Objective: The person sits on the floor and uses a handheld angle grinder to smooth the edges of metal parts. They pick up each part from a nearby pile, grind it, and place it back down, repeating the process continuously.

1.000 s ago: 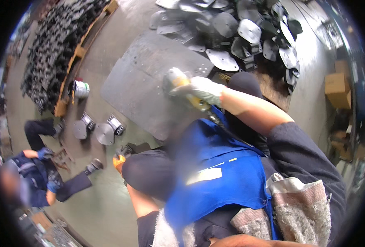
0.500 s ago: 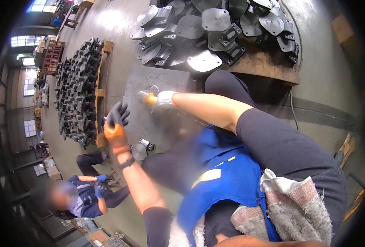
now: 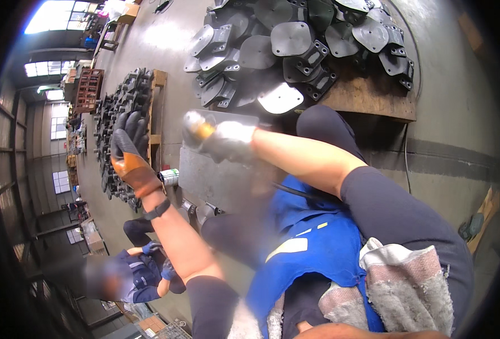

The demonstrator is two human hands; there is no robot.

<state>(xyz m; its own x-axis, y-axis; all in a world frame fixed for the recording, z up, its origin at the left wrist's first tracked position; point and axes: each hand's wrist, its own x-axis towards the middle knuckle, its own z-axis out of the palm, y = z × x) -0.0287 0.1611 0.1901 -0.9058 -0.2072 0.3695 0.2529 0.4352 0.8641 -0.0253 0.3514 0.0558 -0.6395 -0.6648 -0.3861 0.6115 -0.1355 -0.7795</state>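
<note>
The left hand (image 3: 128, 155), in an orange-and-black glove, is raised well away from the tool with its fingers extended, holding nothing. The right hand (image 3: 233, 139), in a pale glove, is wrapped around a handheld power tool (image 3: 204, 130) with a yellow band. The tool is over the far part of a flat grey plate (image 3: 210, 178); blur hides its head, so whether it touches the plate cannot be told.

Beyond the plate, flat-faced metal brackets (image 3: 292, 39) lie heaped on a wooden board (image 3: 368, 97). A can (image 3: 169, 177) is just beside the plate's left edge, and a dark cord (image 3: 300, 192) runs across in front of the blue apron (image 3: 312, 240).

With one hand alone on the tool, it could twist or kick if its head caught an edge while running. The cord might snag on the apron or a knee and pull the grip askew. A knock against the heap could send loosely stacked brackets sliding toward the nearby knee (image 3: 326, 127), and a stray swing leftward could tip the can.
</note>
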